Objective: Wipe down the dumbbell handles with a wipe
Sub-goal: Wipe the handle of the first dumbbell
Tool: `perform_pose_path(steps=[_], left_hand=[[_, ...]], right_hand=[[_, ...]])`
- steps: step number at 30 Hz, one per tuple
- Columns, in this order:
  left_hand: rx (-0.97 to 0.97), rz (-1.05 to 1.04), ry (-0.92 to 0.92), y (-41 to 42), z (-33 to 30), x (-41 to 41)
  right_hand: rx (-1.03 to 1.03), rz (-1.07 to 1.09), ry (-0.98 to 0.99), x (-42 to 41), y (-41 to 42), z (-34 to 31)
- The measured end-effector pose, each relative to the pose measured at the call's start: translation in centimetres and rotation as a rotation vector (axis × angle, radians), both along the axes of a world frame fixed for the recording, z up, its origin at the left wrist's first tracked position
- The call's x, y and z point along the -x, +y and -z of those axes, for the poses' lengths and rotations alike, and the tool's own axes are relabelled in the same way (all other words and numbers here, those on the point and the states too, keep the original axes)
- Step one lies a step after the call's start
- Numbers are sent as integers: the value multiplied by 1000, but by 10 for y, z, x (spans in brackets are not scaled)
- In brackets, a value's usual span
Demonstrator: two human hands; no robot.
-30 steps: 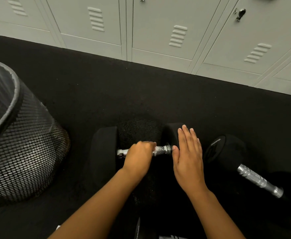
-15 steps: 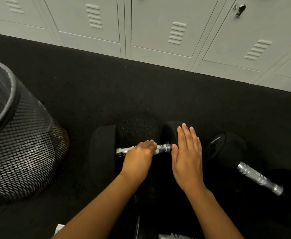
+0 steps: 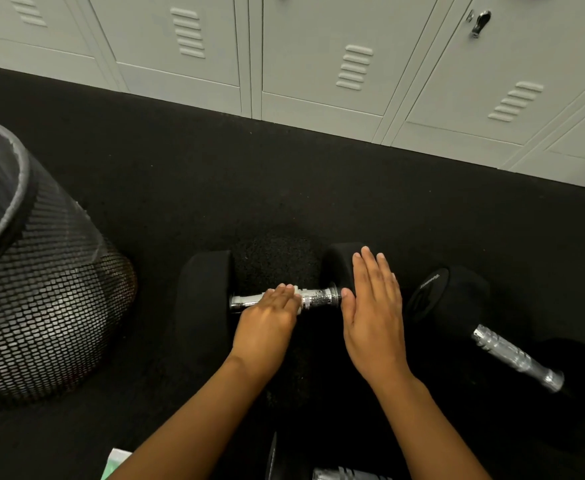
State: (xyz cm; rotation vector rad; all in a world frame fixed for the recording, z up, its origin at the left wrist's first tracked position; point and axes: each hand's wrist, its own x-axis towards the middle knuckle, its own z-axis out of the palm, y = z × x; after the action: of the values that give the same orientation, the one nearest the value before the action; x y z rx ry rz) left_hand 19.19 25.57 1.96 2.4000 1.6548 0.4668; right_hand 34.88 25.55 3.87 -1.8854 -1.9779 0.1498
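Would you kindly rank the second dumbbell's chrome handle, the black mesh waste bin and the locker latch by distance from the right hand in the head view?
From the right hand:
1. Second dumbbell's chrome handle, to its right.
2. Black mesh waste bin, far left.
3. Locker latch, top right.

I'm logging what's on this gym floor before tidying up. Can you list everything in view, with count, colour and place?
Dumbbells: three, black ends with silver handles; one in the middle, one lying at the right, one partly cut off at the bottom edge.
Wipe: one, white, only a sliver shows under the left hand on the middle handle.
Bin: one, black mesh with a clear liner, far left.
Lockers: a row, pale grey, along the top.
Floor: black rubber.
Packet: one, green and white, bottom edge, mostly hidden.
Left hand: on the middle handle.
Right hand: flat on that dumbbell's right end.
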Motion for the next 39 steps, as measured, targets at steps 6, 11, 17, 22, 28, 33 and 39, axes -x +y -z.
perform_pose_path(steps=[6,11,17,22,28,33,39], left_hand=[[286,-141,-56,28,-13,-10],[509,-247,-149,50,-15,-6],[273,-103,12,20,-13,-9],[550,-118,-55,57,-15,-6],[300,-88,5,25,-10,-1],[418,-85,-62,40,-13,-9],[278,78,39,7,-29,9]], right_hand=[[-3,39,-22,4,4,1],[-4,45,-29,5,3,0],[-4,46,-20,4,-4,1],[8,37,-21,3,-2,0],[1,40,-25,4,-1,0],[22,57,-19,7,0,-3],[106,39,85,9,-4,-18]])
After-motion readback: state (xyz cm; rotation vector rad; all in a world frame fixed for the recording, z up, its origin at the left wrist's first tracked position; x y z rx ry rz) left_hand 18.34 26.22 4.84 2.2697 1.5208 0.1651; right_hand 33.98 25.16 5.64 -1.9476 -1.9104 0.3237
